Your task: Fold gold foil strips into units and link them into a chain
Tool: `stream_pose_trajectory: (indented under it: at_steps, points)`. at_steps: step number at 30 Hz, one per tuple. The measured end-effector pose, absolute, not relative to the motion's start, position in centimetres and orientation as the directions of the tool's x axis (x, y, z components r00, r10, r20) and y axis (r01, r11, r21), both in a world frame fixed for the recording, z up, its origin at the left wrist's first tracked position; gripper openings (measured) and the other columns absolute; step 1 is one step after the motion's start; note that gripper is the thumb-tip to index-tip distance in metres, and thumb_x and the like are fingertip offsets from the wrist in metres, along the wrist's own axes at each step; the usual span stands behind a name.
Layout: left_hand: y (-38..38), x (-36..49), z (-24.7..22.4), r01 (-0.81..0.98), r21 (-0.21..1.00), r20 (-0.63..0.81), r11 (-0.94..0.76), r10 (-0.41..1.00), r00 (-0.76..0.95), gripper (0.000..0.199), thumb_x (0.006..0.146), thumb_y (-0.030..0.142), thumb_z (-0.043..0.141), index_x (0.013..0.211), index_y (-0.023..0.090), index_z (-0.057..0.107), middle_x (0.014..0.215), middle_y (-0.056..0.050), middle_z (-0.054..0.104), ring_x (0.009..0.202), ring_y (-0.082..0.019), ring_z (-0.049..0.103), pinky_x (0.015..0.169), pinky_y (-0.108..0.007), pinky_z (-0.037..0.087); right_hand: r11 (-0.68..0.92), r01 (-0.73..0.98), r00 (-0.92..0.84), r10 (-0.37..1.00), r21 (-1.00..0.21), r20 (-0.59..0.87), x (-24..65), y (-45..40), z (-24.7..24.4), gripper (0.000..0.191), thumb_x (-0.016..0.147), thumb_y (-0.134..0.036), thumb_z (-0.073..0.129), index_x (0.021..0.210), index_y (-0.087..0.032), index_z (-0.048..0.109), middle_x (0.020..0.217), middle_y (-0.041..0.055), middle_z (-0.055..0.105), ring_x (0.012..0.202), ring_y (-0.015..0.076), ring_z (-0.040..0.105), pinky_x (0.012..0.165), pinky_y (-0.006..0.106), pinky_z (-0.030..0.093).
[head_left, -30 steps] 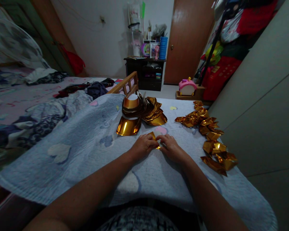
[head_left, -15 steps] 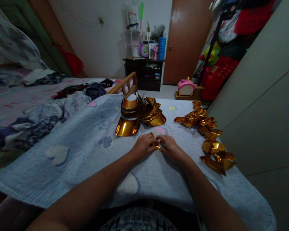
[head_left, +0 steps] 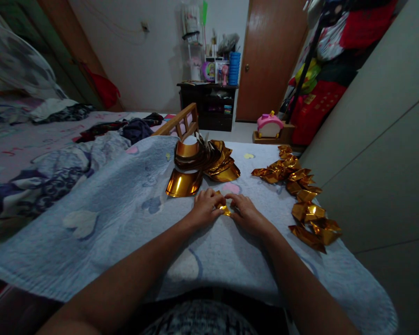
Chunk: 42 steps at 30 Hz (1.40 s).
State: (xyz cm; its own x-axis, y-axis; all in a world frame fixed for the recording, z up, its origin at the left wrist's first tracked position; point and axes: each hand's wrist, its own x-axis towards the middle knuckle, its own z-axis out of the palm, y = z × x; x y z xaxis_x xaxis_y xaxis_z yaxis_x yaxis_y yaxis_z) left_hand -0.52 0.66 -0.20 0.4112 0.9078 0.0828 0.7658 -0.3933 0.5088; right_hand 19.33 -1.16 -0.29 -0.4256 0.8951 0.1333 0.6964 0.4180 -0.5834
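A small piece of gold foil paper (head_left: 226,210) lies between my hands over the blue cloth (head_left: 209,251). My left hand (head_left: 206,206) has its fingers closed on the foil's left side. On the right, my right hand (head_left: 243,210) curls its thumb and fingers at the foil's other edge, gripping it. Beyond my hands stands a fanned stack of gold foil sheets (head_left: 185,182). Folded gold foil pieces (head_left: 305,188) form a curved pile on the right of the cloth.
A bed (head_left: 56,139) with rumpled clothes is at the left, and a wooden rail (head_left: 181,120) stands behind the foil stack. A pink toy case (head_left: 269,125) sits past the cloth's far edge. A pale cabinet (head_left: 387,163) borders the right side.
My left hand has shifted slightly left and up, and the gap between my hands is wider, showing more of the foil. The view has tilted slightly.
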Motion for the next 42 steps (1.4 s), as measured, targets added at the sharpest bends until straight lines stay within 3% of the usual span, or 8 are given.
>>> stream_pose_trajectory:
  at_steps: [10, 20, 24, 27, 30, 34, 39, 42]
  points:
    - [0.9, -1.4, -1.0, 0.723, 0.557, 0.143, -0.408, 0.905, 0.401, 0.051, 0.081, 0.018, 0.072, 0.129, 0.032, 0.062, 0.146, -0.008, 0.042, 0.137, -0.033, 0.036, 0.115, -0.056, 0.032, 0.409, 0.691, -0.389, 0.905, -0.596, 0.171, 19.5, -1.1, -0.9, 0.051, 0.078, -0.007, 0.062, 0.126, -0.019, 0.050, 0.106, 0.0075, 0.064, 0.094, 0.0214, 0.056, 0.086, 0.035, 0.045]
    - [1.1, -1.7, -1.1, 0.549, 0.724, 0.211, -0.417, 0.892, 0.400, 0.071, 0.072, 0.014, 0.076, 0.139, 0.025, 0.054, 0.142, -0.012, 0.044, 0.137, -0.030, 0.043, 0.117, -0.051, 0.035, 0.402, 0.685, -0.362, 0.912, -0.608, 0.195, 19.2, -1.3, -1.0, 0.035, 0.076, -0.009, 0.061, 0.107, -0.019, 0.049, 0.102, 0.0068, 0.062, 0.093, 0.0213, 0.054, 0.082, 0.034, 0.043]
    - [1.0, -1.3, -0.8, 0.479, 0.800, 0.233, -0.362, 0.922, 0.309, 0.058, 0.071, 0.018, 0.077, 0.127, 0.024, 0.062, 0.136, -0.011, 0.048, 0.128, -0.029, 0.050, 0.106, -0.045, 0.047, 0.417, 0.679, -0.354, 0.907, -0.604, 0.229, 19.0, -1.3, -1.0, 0.025, 0.080, -0.014, 0.060, 0.101, -0.020, 0.048, 0.098, 0.0057, 0.061, 0.089, 0.0208, 0.052, 0.080, 0.034, 0.042]
    - [1.1, -1.2, -0.7, 0.365, 0.893, 0.190, -0.262, 0.956, 0.222, 0.045, 0.075, 0.019, 0.072, 0.119, 0.021, 0.064, 0.123, -0.009, 0.056, 0.103, -0.021, 0.061, 0.084, -0.034, 0.054, 0.427, 0.682, -0.355, 0.903, -0.594, 0.241, 19.0, -1.3, -0.9, 0.025, 0.078, -0.013, 0.059, 0.099, -0.021, 0.049, 0.099, 0.0054, 0.060, 0.090, 0.0207, 0.051, 0.080, 0.033, 0.042]
    - [1.1, -1.2, -0.6, 0.226, 0.967, 0.081, -0.120, 0.981, 0.177, 0.043, 0.077, 0.023, 0.070, 0.119, 0.019, 0.062, 0.098, -0.003, 0.062, 0.076, -0.013, 0.060, 0.067, -0.027, 0.051, 0.437, 0.684, -0.358, 0.899, -0.584, 0.254, 19.0, -1.2, -0.9, 0.025, 0.078, -0.013, 0.059, 0.100, -0.021, 0.050, 0.100, 0.0062, 0.059, 0.091, 0.0213, 0.051, 0.081, 0.034, 0.042]
    - [0.8, -1.0, -0.1, 0.115, 0.993, -0.016, -0.016, 0.960, 0.279, 0.049, 0.074, 0.021, 0.070, 0.121, 0.019, 0.057, 0.093, 0.000, 0.061, 0.071, -0.010, 0.060, 0.065, -0.024, 0.048, 0.462, 0.698, -0.359, 0.887, -0.547, 0.290, 19.2, -1.1, -1.2, 0.026, 0.079, -0.016, 0.061, 0.103, -0.021, 0.051, 0.103, 0.0075, 0.059, 0.095, 0.0237, 0.051, 0.084, 0.038, 0.043]
    - [0.1, -0.8, 0.6, 0.181, 0.978, 0.031, -0.099, 0.938, 0.345, 0.052, 0.080, 0.017, 0.060, 0.132, 0.021, 0.054, 0.084, 0.002, 0.061, 0.069, -0.011, 0.056, 0.064, -0.023, 0.044, 0.463, 0.718, -0.315, 0.882, -0.519, 0.351, 19.4, -1.0, -1.8, 0.035, 0.078, -0.017, 0.065, 0.109, -0.021, 0.050, 0.110, 0.0097, 0.057, 0.101, 0.0272, 0.050, 0.087, 0.041, 0.043]
    - [-0.1, -0.8, 0.7, 0.164, 0.977, 0.085, -0.138, 0.951, 0.296, 0.049, 0.078, 0.011, 0.055, 0.126, 0.023, 0.057, 0.085, 0.002, 0.062, 0.071, -0.011, 0.056, 0.066, -0.024, 0.044, 0.438, 0.732, -0.274, 0.891, -0.522, 0.363, 19.4, -1.1, -1.7, 0.031, 0.075, -0.015, 0.066, 0.100, -0.022, 0.050, 0.103, 0.0080, 0.054, 0.098, 0.0265, 0.049, 0.085, 0.041, 0.044]
